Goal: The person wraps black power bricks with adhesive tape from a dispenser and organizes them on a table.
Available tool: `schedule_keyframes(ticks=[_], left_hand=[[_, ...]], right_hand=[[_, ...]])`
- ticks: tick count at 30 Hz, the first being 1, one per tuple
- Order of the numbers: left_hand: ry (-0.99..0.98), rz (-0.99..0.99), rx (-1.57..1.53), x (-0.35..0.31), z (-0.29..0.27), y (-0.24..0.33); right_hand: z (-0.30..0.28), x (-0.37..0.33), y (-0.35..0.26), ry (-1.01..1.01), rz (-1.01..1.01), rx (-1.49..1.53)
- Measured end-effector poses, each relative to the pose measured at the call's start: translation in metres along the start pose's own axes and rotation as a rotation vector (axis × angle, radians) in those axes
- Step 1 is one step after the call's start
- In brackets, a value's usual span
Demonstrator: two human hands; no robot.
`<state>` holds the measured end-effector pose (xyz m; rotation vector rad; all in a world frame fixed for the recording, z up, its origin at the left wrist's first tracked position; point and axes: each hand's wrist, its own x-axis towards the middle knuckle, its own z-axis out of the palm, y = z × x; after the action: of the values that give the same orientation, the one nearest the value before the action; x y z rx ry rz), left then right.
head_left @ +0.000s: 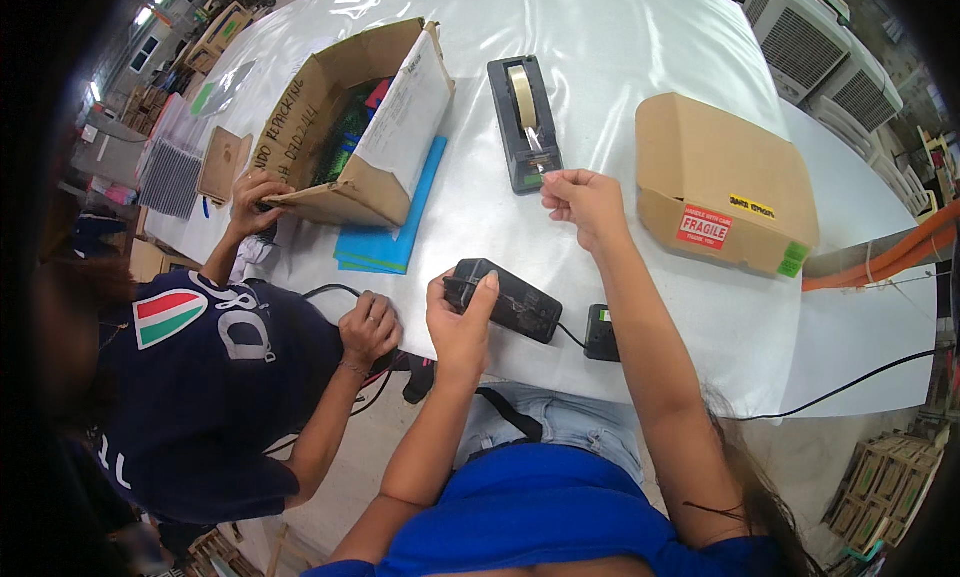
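My left hand is closed around a black, box-shaped device, thumb on top, just above the table's near edge. A short cord runs from it to a smaller black block at its right. Ahead, a black tape dispenser carries a roll of clear tape. At the dispenser's near end, the thumb and forefinger of my right hand pinch together at the end of the tape. The little strip between those fingertips is barely visible.
Beside me at left, a co-worker in a dark shirt grips an open cardboard box holding colourful items. A blue folder lies partly beneath it. At right rests a closed brown carton with stickers. Orange conduit and a black cable pass farther right.
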<state>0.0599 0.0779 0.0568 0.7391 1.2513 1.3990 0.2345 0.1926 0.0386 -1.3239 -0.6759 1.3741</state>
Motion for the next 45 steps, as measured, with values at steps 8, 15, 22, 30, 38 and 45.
schedule_keyframes(ticks=[8, 15, 22, 30, 38, 45], left_hand=[[-0.014, 0.016, 0.073, 0.005, 0.004, -0.003], [-0.06, -0.04, -0.04, 0.004, 0.0, -0.006], [-0.115, -0.028, -0.059, 0.007, 0.003, -0.005], [-0.145, -0.019, -0.078, 0.004, 0.006, -0.001], [-0.145, -0.004, -0.066, 0.001, 0.007, -0.002], [-0.122, -0.012, -0.105, -0.001, 0.008, 0.0]], right_hand=[[-0.027, 0.021, 0.0, 0.086, -0.411, -1.361], [-0.046, -0.069, -0.038, -0.6, -0.023, -0.557], [-0.033, -0.101, -0.019, -0.558, 0.079, -0.448], [-0.019, -0.103, -0.019, -0.487, 0.063, -0.404], [-0.01, -0.106, -0.022, -0.425, 0.039, -0.548], [-0.013, -0.107, -0.015, -0.349, -0.231, -0.923]])
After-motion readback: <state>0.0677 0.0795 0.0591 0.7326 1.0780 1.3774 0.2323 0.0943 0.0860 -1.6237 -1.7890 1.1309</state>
